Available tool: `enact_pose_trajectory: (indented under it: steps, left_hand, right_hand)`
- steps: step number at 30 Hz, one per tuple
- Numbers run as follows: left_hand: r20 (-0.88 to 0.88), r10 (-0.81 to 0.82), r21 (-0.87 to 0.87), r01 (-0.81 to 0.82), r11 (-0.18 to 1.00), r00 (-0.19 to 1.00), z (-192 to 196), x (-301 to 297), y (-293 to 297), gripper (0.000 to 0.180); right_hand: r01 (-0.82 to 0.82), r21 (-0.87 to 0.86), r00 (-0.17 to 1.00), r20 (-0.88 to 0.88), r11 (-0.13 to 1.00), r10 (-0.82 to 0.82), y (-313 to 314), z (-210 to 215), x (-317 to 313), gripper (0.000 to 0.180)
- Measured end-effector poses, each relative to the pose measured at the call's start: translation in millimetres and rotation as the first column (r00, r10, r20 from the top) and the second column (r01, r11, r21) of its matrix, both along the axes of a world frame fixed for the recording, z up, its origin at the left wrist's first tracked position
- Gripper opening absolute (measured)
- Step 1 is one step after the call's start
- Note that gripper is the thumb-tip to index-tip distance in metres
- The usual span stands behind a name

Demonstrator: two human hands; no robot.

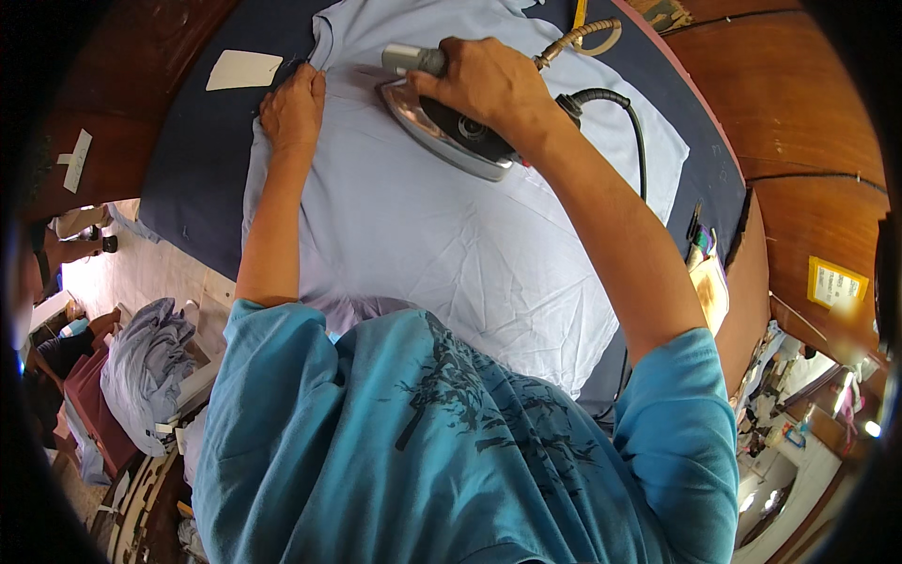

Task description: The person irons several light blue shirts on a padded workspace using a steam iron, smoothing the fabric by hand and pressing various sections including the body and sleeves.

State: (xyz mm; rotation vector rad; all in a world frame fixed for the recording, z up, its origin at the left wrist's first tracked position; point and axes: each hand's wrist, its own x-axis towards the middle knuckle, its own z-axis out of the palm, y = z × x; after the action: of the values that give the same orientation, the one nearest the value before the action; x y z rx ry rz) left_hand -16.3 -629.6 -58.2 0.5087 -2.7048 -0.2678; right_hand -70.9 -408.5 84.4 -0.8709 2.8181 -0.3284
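Currently the right hand (pixel 484 80) is closed around the handle of an iron (pixel 446 127), fingers wrapped fully over the grip. The iron rests soleplate-down on a pale blue shirt (pixel 442 235), which is spread over a dark blue padded counter (pixel 202 179). The iron's long axis runs diagonally, pointed tip toward the upper left, near the shirt's collar area; its black cord (pixel 625 113) trails off to the right. The left hand (pixel 293 108) lies flat, palm down, fingers extended and holding nothing, pressing the fabric just left of the iron's tip. The two hands are near but not touching. A pale card (pixel 242 70) lies on the counter beyond the left hand. A heap of grey cloth (pixel 141 371) sits lower left.
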Motion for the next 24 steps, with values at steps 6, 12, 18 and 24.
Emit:
enact_pose_trajectory:
  steps: [6,12,18,24]
  left_hand:
    - [-0.028,-0.024,-0.016,0.023,1.000,0.999,-9.7,-4.5,-5.8,0.028]
    - [0.027,0.001,0.024,-0.002,1.000,1.000,-16.2,-11.8,-9.3,0.029]
    - [0.047,-0.030,0.006,0.030,1.000,0.998,-14.3,-9.7,-12.7,0.031]
    - [0.104,-0.046,0.010,0.045,0.999,0.993,-9.8,-9.8,-18.7,0.033]
  right_hand:
    - [0.049,0.008,0.999,0.017,0.999,-0.050,7.0,-8.3,-5.3,0.050]
    - [0.063,0.098,0.992,0.101,0.993,-0.073,72.0,3.3,8.1,0.055]
    - [0.164,0.112,0.983,0.060,0.980,-0.171,177.3,-1.4,47.6,0.056]
    - [0.201,0.135,0.968,0.126,0.970,-0.218,202.0,0.0,68.9,0.053]
